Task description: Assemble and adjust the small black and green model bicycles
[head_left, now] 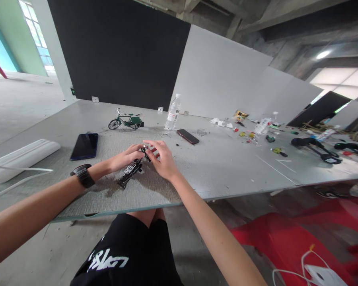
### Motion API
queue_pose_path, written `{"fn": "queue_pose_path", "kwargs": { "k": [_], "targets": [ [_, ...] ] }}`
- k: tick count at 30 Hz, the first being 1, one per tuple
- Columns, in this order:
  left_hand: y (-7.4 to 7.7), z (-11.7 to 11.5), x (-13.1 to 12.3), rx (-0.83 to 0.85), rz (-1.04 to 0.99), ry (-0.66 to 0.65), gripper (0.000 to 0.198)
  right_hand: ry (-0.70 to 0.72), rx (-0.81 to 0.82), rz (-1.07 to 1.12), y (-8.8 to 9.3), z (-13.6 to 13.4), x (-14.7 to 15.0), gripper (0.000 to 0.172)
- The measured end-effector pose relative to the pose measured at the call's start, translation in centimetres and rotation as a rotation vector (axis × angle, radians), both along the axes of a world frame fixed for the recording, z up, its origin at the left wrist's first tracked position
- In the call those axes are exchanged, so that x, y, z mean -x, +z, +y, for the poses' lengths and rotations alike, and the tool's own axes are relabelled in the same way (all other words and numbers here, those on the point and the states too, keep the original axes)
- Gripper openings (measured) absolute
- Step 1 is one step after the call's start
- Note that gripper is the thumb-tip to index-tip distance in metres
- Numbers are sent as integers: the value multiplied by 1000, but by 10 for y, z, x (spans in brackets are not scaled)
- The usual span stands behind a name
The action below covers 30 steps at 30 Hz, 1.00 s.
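Both my hands meet over a small black model bicycle frame (130, 171) near the table's front edge. My left hand (129, 156) has its fingers closed on the upper end of the frame. From the other side, my right hand (162, 159) pinches a small dark part at that same end; the fingers hide most of it. The frame's lower end points toward me and leans low over the table. Farther back stands a green model bicycle (125, 120) with wheels and handlebar on.
A blue-black phone (85, 146) and a white power strip (24, 159) with a cable lie on the left. A water bottle (173, 113) stands behind a second phone (187, 136). Small coloured parts (250, 136) are scattered rightward. A red chair (298, 238) is at the lower right.
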<state>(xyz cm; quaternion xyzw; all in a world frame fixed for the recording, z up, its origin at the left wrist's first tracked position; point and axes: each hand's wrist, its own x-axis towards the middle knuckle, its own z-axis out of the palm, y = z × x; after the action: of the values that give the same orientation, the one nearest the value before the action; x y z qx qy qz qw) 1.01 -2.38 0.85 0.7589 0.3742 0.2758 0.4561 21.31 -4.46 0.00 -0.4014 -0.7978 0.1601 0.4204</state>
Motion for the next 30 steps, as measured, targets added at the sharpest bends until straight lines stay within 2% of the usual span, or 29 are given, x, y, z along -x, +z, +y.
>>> {"fn": "queue_pose_path", "kwargs": {
  "k": [11, 19, 22, 26, 30],
  "targets": [
    [2, -2, 1, 29, 17, 6, 76, -10, 31, -5, 0, 5, 0, 35],
    [1, -1, 0, 0, -25, -15, 63, -2, 86, 9, -2, 7, -4, 39],
    [2, -2, 0, 3, -14, -28, 61, -3, 71, 37, -2, 6, -6, 42],
    [0, -1, -1, 68, -8, 37, 66, 0, 55, 25, 0, 2, -4, 41],
    [0, -1, -1, -1, -2, 0, 59, -65, -26, 59, 4, 9, -10, 37]
  ]
}}
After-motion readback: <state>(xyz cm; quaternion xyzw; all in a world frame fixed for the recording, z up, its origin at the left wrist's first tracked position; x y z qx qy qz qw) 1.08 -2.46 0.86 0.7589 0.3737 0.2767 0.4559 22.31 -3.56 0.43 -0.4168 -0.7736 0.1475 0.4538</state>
